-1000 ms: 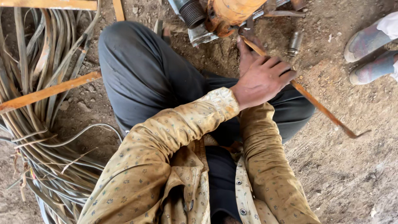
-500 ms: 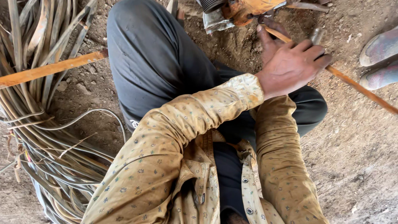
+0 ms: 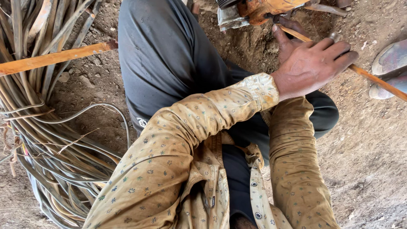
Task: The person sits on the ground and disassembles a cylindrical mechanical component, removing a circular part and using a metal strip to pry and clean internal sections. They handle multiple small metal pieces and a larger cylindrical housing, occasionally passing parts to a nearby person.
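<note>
Bare dirt ground (image 3: 373, 140), dusty and strewn with small stones, fills the view from above a person seated low with knees bent, in dark trousers and a yellow patterned shirt. One hand (image 3: 311, 63), reaching across the body from the sleeve on the left, rests with fingers spread and relaxed on a thin rusty orange rod (image 3: 369, 76), pressing on it rather than gripping it; which hand it is cannot be told for sure, and the other hand is hidden, perhaps beneath this one. The rod runs slantwise from under the fingers out past the far side of the hand toward the edge of view. Just beyond the fingertips sits a worn orange and grey tool (image 3: 258, 10) on the dirt, close to the rod's near end. A pair of dusty shoes (image 3: 390, 68), belonging to someone else, stands just past the hand. Well away, behind the elbow, lies a large bundle of long bent metal strips (image 3: 38, 140), with one flat orange strip (image 3: 55, 57) laid across it. Judging by this pile, only one rod is being handled and much stock remains untouched.
</note>
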The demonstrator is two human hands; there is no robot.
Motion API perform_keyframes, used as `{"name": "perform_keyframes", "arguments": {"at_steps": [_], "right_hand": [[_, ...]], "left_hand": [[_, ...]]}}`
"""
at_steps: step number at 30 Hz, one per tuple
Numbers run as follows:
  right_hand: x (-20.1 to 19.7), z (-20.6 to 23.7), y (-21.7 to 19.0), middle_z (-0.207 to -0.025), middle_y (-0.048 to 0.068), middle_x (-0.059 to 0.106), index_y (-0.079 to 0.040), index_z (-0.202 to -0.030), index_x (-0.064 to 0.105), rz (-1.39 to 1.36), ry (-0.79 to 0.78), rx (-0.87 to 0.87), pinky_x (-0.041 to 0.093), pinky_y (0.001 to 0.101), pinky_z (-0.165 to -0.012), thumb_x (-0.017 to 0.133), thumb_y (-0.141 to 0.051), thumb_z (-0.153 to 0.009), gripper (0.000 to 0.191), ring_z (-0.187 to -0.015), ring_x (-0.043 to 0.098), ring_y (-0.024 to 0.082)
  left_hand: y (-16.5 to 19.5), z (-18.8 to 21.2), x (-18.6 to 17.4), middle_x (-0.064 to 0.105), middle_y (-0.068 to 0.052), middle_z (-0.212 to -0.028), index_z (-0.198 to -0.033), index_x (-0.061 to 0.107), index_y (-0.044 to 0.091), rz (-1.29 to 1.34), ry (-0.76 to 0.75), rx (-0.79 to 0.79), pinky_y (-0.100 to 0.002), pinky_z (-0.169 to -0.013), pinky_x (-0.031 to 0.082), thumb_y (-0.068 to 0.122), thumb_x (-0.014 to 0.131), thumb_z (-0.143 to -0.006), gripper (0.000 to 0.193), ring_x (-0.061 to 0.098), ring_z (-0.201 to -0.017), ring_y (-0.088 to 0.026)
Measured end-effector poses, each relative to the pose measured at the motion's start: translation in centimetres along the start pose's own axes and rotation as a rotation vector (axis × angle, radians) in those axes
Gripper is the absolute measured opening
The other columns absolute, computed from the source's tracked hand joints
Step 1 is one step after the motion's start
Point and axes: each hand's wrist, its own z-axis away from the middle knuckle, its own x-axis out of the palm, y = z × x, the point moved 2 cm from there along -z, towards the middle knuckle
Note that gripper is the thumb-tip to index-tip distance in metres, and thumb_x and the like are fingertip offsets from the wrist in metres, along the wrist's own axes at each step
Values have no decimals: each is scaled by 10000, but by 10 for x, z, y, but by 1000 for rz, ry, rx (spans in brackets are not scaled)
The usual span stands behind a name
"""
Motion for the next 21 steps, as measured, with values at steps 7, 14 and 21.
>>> {"name": "perform_keyframes", "arguments": {"at_steps": [7,14,21], "right_hand": [[-1,-1,-1,-1085,97,768,3,-1191,723,-9,-19,1,632,286,-855,839,-153,-958,304,-950,722,152],[-5,-3,-6,-1078,99,784,5,-1177,741,-39,-32,-46,647,286,-851,845,-141,-959,283,-940,738,153],[-4,2,-2,-1102,135,795,2,-1114,770,8,9,-260,670,337,-871,851,-68,-978,173,-978,767,221]], "left_hand": [[1,23,2,508,-65,-1510,-1567,375,112,60,-72,64,-403,-1111,511,169,621,-1066,562,560,-1332,-223],[4,46,-25,418,-127,-1605,-1601,286,60,154,-126,149,-432,-1250,404,270,608,-1051,672,460,-1451,-266],[2,77,-53,448,-123,-1581,-1572,379,61,230,-259,193,-461,-1236,428,239,711,-1023,666,498,-1443,-295]]}}
